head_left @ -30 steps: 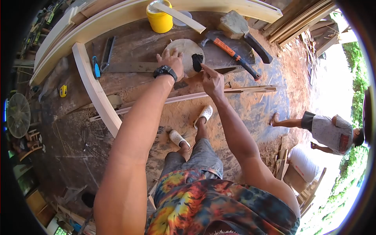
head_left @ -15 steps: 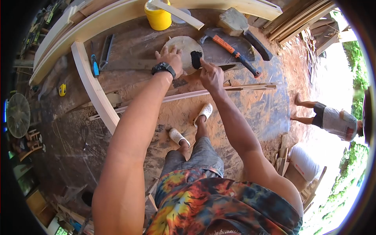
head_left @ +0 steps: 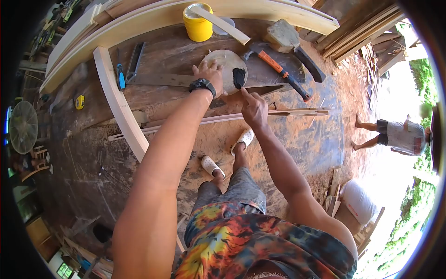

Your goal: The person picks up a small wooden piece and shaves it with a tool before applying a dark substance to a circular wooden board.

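A round, pale wooden disc (head_left: pixel 223 58) lies on the dark work surface, with a black patch (head_left: pixel 239 77) on its right part. My left hand (head_left: pixel 209 74), a dark watch on its wrist, rests on the disc's left side with fingers spread. Close to the disc's near edge is my right hand (head_left: pixel 254 108), just below the black patch. Its fingers are curled and the index finger points towards the patch; I cannot tell what, if anything, is pinched in them. A long flat metal blade (head_left: pixel 160 79) runs left from beside my left wrist.
An orange-and-black hammer (head_left: pixel 278 67) and a hatchet-like tool (head_left: pixel 309 64) lie right of the disc. Behind stands a yellow bucket (head_left: pixel 198 28) with a wood strip (head_left: pixel 220 25) across it. Leftward are a blue-handled screwdriver (head_left: pixel 121 76), a curved beam (head_left: pixel 121 104) and a tape measure (head_left: pixel 80 102).
My right hand has drawn back towards me, from beside the black patch to the disc's near edge. My left hand stays on the disc. The whole view has shifted slightly.
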Demonstrator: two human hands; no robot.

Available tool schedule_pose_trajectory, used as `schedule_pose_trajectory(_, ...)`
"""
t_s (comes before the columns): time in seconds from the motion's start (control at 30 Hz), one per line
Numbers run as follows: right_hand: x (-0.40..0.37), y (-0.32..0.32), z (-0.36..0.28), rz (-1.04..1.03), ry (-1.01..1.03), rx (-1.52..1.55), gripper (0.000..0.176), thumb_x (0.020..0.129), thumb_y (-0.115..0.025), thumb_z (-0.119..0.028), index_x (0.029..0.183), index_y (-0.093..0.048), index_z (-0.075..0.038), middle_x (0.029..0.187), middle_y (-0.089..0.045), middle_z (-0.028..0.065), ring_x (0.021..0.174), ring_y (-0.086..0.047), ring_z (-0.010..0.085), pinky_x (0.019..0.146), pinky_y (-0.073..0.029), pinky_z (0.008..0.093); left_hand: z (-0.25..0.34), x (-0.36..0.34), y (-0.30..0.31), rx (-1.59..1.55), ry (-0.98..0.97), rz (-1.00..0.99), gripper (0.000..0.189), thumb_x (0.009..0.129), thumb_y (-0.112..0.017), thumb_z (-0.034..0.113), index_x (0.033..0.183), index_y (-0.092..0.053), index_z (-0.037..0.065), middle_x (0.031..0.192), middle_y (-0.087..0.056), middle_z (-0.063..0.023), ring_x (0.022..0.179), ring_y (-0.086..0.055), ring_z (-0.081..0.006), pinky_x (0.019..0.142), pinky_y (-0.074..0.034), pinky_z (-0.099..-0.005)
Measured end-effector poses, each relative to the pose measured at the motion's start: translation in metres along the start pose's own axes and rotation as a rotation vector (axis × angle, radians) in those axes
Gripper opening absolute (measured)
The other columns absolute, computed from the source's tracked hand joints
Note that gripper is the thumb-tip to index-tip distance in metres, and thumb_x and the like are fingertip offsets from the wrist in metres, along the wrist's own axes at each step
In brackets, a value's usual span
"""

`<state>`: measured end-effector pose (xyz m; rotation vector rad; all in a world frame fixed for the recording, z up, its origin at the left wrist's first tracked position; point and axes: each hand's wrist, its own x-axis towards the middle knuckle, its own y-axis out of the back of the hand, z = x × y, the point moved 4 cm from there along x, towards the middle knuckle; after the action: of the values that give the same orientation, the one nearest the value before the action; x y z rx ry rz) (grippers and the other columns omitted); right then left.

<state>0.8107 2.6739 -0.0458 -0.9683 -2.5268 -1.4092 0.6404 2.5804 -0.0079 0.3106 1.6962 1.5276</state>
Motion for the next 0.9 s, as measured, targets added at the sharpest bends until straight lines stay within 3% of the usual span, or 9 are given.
schedule_pose_trajectory(0.13, 0.028, -0.005, 0.007, -0.03, -0.004, -0.042, 0.038, 0.084, -0.062, -0.008, 0.12, -0.074, -0.011, 0.079, -0.067, 0.0163, 0.071, -0.068, 0.0399, 0.065, -0.055, 0.05, 0.001, -0.001, -0.004, -0.019, -0.015, 0.01, 0.095, 0.079, -0.084, 0.046, 0.159, -0.038, 0.021, 0.169, -0.028, -0.0041, 0.156, -0.023, -0.0333, 0.123, -0.02, -0.0634)
schedule_pose_trajectory(0.3, -0.002, 0.008, -0.001, -0.036, -0.019, 0.007, 0.035, 0.085, -0.06, -0.002, 0.116, -0.077, -0.009, 0.078, -0.066, 0.0163, 0.067, -0.066, 0.0369, 0.062, -0.053, 0.0475, 0.004, 0.002, 0.003, 0.007, -0.019, -0.022, 0.095, 0.08, -0.084, 0.048, 0.159, -0.038, 0.021, 0.169, -0.028, -0.0044, 0.156, -0.023, -0.0339, 0.123, -0.021, -0.0632)
schedule_pose_trajectory(0.4, 0.017, 0.001, 0.007, -0.044, 0.034, -0.036, 0.037, 0.085, -0.059, -0.002, 0.118, -0.075, -0.008, 0.079, -0.067, 0.0163, 0.07, -0.067, 0.0384, 0.064, -0.053, 0.0484, 0.001, 0.0, 0.002, 0.035, -0.033, -0.026, 0.098, 0.079, -0.084, 0.05, 0.159, -0.037, 0.02, 0.17, -0.027, -0.0045, 0.156, -0.022, -0.0334, 0.123, -0.022, -0.0634)
schedule_pose_trajectory(0.63, 0.003, 0.005, 0.003, -0.122, -0.058, 0.006, 0.043, 0.081, -0.061, -0.004, 0.123, -0.073, -0.01, 0.085, -0.069, 0.0174, 0.074, -0.067, 0.0423, 0.068, -0.054, 0.0498, 0.001, 0.002, -0.001, 0.049, -0.029, -0.041, 0.097, 0.08, -0.083, 0.051, 0.16, -0.036, 0.022, 0.17, -0.026, -0.004, 0.156, -0.022, -0.033, 0.122, -0.023, -0.0638)
schedule_pose_trajectory(0.77, 0.033, -0.001, 0.008, -0.064, -0.095, -0.073, 0.044, 0.083, -0.06, -0.004, 0.124, -0.073, -0.013, 0.08, -0.067, 0.0175, 0.074, -0.068, 0.0397, 0.068, -0.054, 0.0503, 0.001, 0.001, -0.001, 0.054, -0.032, -0.038, 0.096, 0.081, -0.082, 0.052, 0.16, -0.036, 0.022, 0.17, -0.026, -0.0044, 0.156, -0.023, -0.0333, 0.122, -0.023, -0.0642)
schedule_pose_trajectory(0.9, -0.002, 0.001, -0.004, -0.153, -0.123, -0.069, 0.038, 0.087, -0.058, -0.006, 0.121, -0.073, -0.012, 0.083, -0.068, 0.0195, 0.076, -0.068, 0.0402, 0.069, -0.054, 0.0503, -0.001, 0.004, 0.001, 0.055, -0.031, -0.043, 0.097, 0.08, -0.082, 0.052, 0.16, -0.036, 0.022, 0.17, -0.026, -0.0042, 0.156, -0.023, -0.0331, 0.122, -0.023, -0.0644)
